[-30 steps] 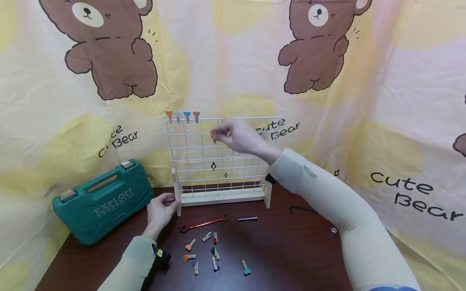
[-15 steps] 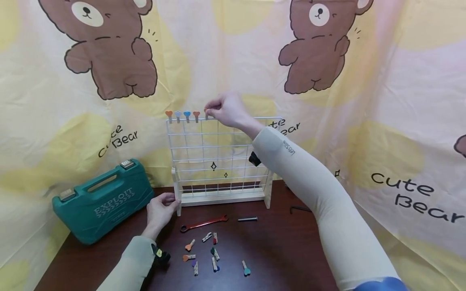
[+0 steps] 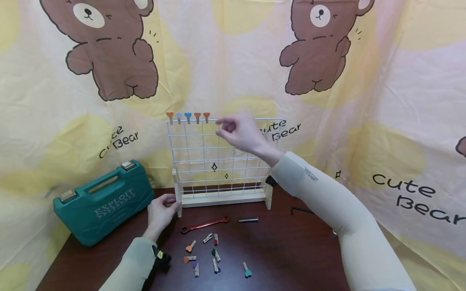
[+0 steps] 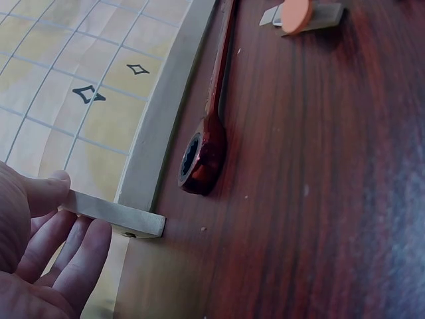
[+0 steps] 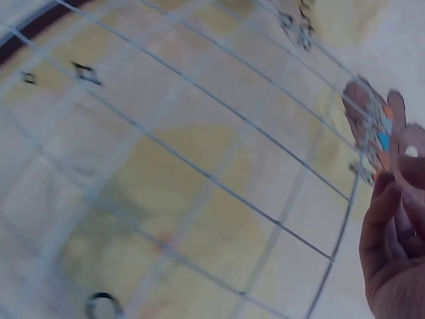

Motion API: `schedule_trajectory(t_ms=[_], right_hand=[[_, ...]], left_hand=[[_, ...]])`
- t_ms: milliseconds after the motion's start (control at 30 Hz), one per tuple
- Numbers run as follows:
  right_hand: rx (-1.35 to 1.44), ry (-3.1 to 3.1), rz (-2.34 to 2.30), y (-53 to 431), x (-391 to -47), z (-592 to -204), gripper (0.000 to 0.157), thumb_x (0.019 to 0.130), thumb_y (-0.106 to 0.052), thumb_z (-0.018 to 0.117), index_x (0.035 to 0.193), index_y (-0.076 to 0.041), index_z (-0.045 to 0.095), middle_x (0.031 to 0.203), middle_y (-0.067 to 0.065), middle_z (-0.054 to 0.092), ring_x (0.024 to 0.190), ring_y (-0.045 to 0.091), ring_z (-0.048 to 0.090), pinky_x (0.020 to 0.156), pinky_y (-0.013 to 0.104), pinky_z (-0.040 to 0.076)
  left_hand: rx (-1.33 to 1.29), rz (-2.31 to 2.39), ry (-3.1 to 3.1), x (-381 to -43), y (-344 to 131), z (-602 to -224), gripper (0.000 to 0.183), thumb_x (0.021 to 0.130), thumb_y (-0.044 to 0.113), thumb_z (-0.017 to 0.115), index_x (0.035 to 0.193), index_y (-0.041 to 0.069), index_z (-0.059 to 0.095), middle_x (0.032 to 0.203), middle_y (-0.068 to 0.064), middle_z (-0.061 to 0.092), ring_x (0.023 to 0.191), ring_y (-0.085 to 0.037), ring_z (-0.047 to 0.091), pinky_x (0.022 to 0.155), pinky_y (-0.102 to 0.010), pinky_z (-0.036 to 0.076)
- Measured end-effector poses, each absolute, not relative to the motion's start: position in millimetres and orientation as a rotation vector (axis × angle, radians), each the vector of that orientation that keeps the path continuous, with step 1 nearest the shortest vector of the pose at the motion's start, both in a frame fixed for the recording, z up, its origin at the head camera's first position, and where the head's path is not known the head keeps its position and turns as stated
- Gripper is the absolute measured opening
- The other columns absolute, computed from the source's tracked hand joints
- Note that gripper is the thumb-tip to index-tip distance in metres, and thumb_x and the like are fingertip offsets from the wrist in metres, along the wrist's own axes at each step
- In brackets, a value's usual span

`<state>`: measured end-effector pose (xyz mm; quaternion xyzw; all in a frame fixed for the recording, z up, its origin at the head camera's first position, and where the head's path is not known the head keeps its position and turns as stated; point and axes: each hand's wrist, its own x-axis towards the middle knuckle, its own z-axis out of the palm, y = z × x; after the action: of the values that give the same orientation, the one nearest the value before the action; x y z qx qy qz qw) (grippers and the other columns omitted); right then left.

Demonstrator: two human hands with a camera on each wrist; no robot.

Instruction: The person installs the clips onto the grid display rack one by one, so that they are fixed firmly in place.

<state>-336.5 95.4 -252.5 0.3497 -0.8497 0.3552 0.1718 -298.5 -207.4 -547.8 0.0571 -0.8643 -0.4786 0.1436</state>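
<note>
A white wire grid rack (image 3: 222, 199) stands upright on wooden feet. Along the left of its top wire sit several small heart clothespins (image 3: 187, 116), orange, pale and blue. My left hand (image 3: 161, 213) grips the rack's left wooden foot (image 4: 123, 216), thumb on one side and fingers on the other. Just right of the last clipped orange clothespin (image 3: 206, 116), my right hand (image 3: 240, 131) is in front of the grid's upper part. Its fingers are loosely bent, thumb and forefinger apart, with nothing between them. More heart clothespins (image 3: 215, 254) lie scattered on the table in front of the rack.
A red wrench (image 3: 204, 224) and a bolt (image 3: 248, 220) lie in front of the rack. To the left a green tool case (image 3: 105, 202) leans by the curtain (image 3: 233, 52). A black hex key (image 3: 300, 209) is right of the rack, partly behind my right sleeve.
An orange heart clothespin from my right hand now sits on the top wire, right of the others. My right hand rose to the wire, let go and drew back right and down.
</note>
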Motion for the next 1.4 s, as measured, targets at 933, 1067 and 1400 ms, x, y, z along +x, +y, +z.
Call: schedule_trajectory(t_ms=[933, 1067, 1400], right_hand=[[2.192, -2.811, 0.756, 173.8, -239.2, -516.9, 0.038, 0.084, -0.009, 0.09, 0.119, -0.019, 0.082, 0.122, -0.015, 0.074, 0.111, -0.009, 0.063, 0.091, 0.015, 0.051], [2.171, -2.783, 0.613, 171.6, -237.9, -527.5, 0.038, 0.083, -0.011, 0.091, 0.117, -0.027, 0.083, 0.112, -0.023, 0.072, 0.101, -0.014, 0.06, 0.084, 0.009, 0.048], [2.179, -2.791, 0.476, 168.0, -231.1, -531.0, 0.036, 0.089, -0.012, 0.086, 0.121, -0.027, 0.08, 0.095, -0.019, 0.069, 0.075, -0.015, 0.056, 0.065, 0.007, 0.047]], left_hand=[[0.18, -1.401, -2.503, -298.4, -206.1, -548.3, 0.03, 0.095, 0.028, 0.082, 0.118, 0.009, 0.077, 0.11, -0.011, 0.079, 0.101, -0.027, 0.074, 0.089, -0.046, 0.055], [0.19, -1.404, -2.506, -298.3, -205.8, -548.2, 0.031, 0.095, 0.029, 0.082, 0.118, 0.009, 0.077, 0.111, -0.011, 0.079, 0.101, -0.027, 0.074, 0.088, -0.044, 0.055], [0.185, -1.38, -2.498, -298.4, -204.7, -548.6, 0.029, 0.095, 0.029, 0.083, 0.116, 0.011, 0.078, 0.108, -0.009, 0.08, 0.098, -0.026, 0.074, 0.085, -0.04, 0.055]])
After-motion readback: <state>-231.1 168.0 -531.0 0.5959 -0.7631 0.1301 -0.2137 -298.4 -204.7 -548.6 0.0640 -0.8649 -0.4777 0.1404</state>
